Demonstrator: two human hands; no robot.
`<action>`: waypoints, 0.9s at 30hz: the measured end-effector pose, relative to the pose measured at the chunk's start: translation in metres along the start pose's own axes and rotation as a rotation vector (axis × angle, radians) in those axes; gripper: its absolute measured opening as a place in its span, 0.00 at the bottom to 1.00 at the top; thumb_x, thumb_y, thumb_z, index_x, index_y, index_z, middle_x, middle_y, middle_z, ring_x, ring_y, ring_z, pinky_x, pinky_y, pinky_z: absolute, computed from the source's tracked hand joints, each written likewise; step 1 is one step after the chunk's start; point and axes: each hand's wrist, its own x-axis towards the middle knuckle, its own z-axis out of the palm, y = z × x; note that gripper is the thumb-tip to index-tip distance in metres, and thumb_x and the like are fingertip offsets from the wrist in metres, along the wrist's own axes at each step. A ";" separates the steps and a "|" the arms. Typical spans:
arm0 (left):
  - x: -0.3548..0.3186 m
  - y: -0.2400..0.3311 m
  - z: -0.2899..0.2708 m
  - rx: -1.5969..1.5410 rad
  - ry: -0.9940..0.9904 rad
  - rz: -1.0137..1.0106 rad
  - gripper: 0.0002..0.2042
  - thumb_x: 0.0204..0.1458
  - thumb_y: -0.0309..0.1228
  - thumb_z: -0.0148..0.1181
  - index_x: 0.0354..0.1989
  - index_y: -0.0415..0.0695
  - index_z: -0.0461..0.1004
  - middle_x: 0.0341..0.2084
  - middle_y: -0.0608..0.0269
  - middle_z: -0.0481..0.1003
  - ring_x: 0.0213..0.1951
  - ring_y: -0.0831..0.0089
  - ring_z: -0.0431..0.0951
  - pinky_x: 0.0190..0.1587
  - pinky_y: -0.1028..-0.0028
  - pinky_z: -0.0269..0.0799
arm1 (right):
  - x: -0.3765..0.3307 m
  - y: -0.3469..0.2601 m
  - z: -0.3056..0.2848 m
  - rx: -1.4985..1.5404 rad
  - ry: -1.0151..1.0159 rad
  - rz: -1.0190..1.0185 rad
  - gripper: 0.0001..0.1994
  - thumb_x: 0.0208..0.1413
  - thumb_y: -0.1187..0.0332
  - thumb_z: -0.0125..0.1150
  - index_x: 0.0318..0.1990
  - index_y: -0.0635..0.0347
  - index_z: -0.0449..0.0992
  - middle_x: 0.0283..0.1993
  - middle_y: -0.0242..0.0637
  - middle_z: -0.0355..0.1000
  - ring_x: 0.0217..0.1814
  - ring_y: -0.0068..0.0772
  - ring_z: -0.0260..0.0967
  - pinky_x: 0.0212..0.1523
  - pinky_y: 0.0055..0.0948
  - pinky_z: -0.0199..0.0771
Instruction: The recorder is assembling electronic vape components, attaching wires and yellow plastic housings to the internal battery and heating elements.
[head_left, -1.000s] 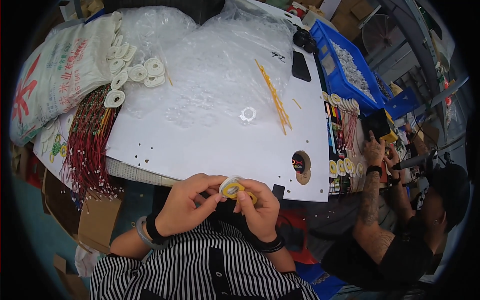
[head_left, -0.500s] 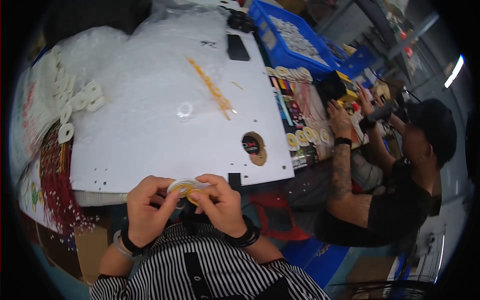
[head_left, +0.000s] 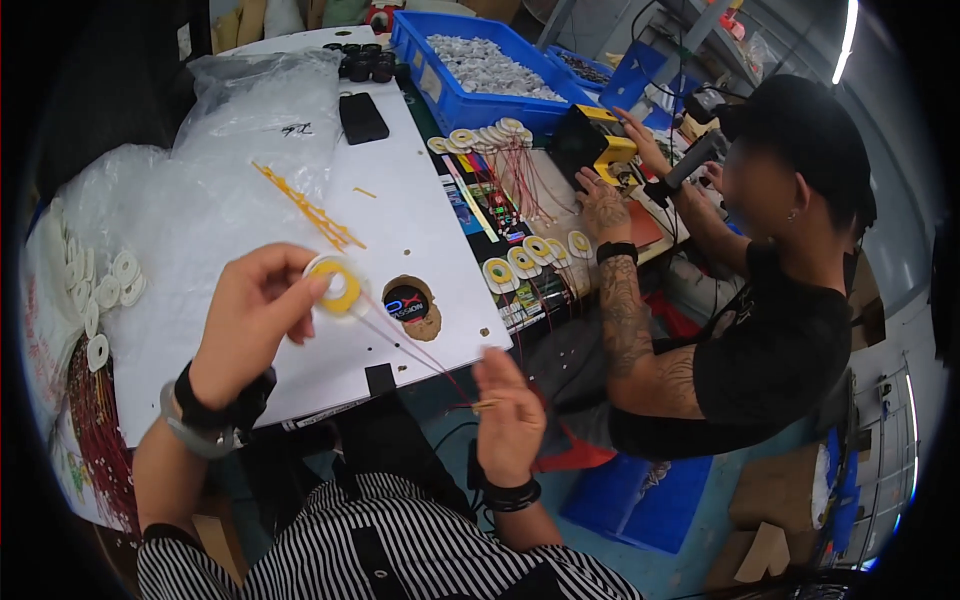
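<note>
Landmark: the round hole (head_left: 428,325) in the white surface (head_left: 435,238). My left hand (head_left: 262,308) is left of the hole, thumb and fingers clamped on the edge of a yellow-and-white disc (head_left: 343,291). The disc sits at the fingertips, on the hand's right side, between the hand and the hole, raised over the surface. Thin wires (head_left: 432,363) run from the disc along the near side of the hole toward my right hand (head_left: 508,420), which is right of the hole and nearer my body. Right hand blurred, well apart from the disc; wires reach its fingers, but I cannot tell whether they pinch them.

Surroundings: yellow strips (head_left: 303,205) beyond and left of the hole; a flat black rectangular object (head_left: 363,118) farther beyond it. Right of the hole, a row of wired discs (head_left: 497,272). Well beyond the hole, a blue crate (head_left: 500,113) of small pale pieces. Far right of the hole, a co-worker (head_left: 780,320) in a black cap.
</note>
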 end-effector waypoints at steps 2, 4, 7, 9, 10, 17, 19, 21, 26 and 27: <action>0.036 -0.003 0.010 0.040 -0.081 0.006 0.10 0.54 0.30 0.60 0.39 0.35 0.75 0.24 0.66 0.75 0.24 0.83 0.72 0.24 0.82 0.68 | 0.003 -0.004 -0.017 0.087 0.256 -0.031 0.05 0.63 0.72 0.49 0.39 0.63 0.72 0.48 0.49 0.74 0.48 0.41 0.74 0.45 0.38 0.77; 0.078 -0.013 0.034 0.090 -0.215 0.007 0.11 0.54 0.32 0.60 0.38 0.36 0.76 0.25 0.66 0.75 0.24 0.82 0.72 0.27 0.81 0.68 | -0.005 -0.016 -0.063 0.207 0.242 0.035 0.05 0.64 0.71 0.49 0.39 0.62 0.71 0.43 0.47 0.74 0.42 0.38 0.74 0.40 0.35 0.77; 0.137 -0.033 0.092 0.208 -0.323 -0.084 0.10 0.53 0.31 0.61 0.35 0.35 0.78 0.26 0.65 0.76 0.26 0.80 0.72 0.29 0.79 0.69 | -0.022 -0.023 -0.090 0.151 0.296 0.177 0.06 0.65 0.68 0.49 0.41 0.59 0.69 0.33 0.40 0.73 0.29 0.31 0.70 0.31 0.31 0.73; 0.169 -0.048 0.123 0.228 -0.344 -0.111 0.10 0.52 0.31 0.62 0.35 0.34 0.78 0.25 0.63 0.76 0.24 0.80 0.72 0.29 0.79 0.69 | -0.027 -0.025 -0.092 -0.024 0.354 0.258 0.06 0.65 0.66 0.49 0.41 0.57 0.68 0.27 0.35 0.70 0.23 0.27 0.66 0.26 0.29 0.69; 0.181 -0.053 0.137 0.283 -0.335 -0.126 0.10 0.51 0.30 0.62 0.34 0.35 0.78 0.25 0.63 0.76 0.24 0.79 0.72 0.28 0.78 0.69 | -0.029 -0.025 -0.090 -0.045 0.341 0.311 0.06 0.65 0.66 0.49 0.41 0.59 0.68 0.26 0.36 0.70 0.21 0.27 0.65 0.25 0.28 0.69; 0.224 -0.079 0.195 1.062 -0.315 -0.138 0.11 0.49 0.37 0.62 0.35 0.42 0.79 0.33 0.59 0.79 0.38 0.66 0.79 0.45 0.61 0.66 | -0.034 -0.031 -0.069 -0.219 0.146 0.404 0.07 0.64 0.68 0.49 0.41 0.64 0.68 0.25 0.44 0.73 0.20 0.30 0.71 0.22 0.25 0.73; 0.225 -0.074 0.194 1.068 -0.358 -0.134 0.13 0.39 0.26 0.58 0.36 0.40 0.80 0.39 0.52 0.79 0.45 0.54 0.78 0.47 0.51 0.59 | -0.032 -0.036 -0.062 -0.134 -0.057 0.489 0.07 0.64 0.70 0.50 0.42 0.66 0.67 0.28 0.45 0.75 0.23 0.27 0.73 0.23 0.22 0.74; 0.223 -0.071 0.190 1.215 -0.402 -0.094 0.12 0.49 0.39 0.59 0.36 0.44 0.79 0.37 0.57 0.79 0.45 0.60 0.78 0.47 0.55 0.62 | -0.031 -0.032 -0.054 -0.128 -0.120 0.508 0.08 0.65 0.69 0.48 0.44 0.65 0.66 0.26 0.42 0.73 0.21 0.23 0.70 0.21 0.18 0.70; 0.219 -0.089 0.184 1.144 -0.209 0.065 0.09 0.31 0.29 0.62 0.25 0.46 0.81 0.28 0.55 0.81 0.37 0.55 0.81 0.36 0.55 0.64 | -0.027 -0.025 -0.024 -0.103 -0.292 0.608 0.09 0.66 0.70 0.45 0.50 0.64 0.62 0.28 0.37 0.68 0.20 0.20 0.62 0.21 0.18 0.66; 0.220 -0.091 0.186 1.119 -0.221 0.076 0.09 0.30 0.29 0.62 0.24 0.46 0.81 0.27 0.54 0.80 0.36 0.54 0.81 0.34 0.55 0.64 | -0.028 -0.023 -0.023 -0.126 -0.292 0.606 0.09 0.66 0.71 0.45 0.50 0.64 0.62 0.29 0.38 0.69 0.21 0.21 0.63 0.23 0.18 0.67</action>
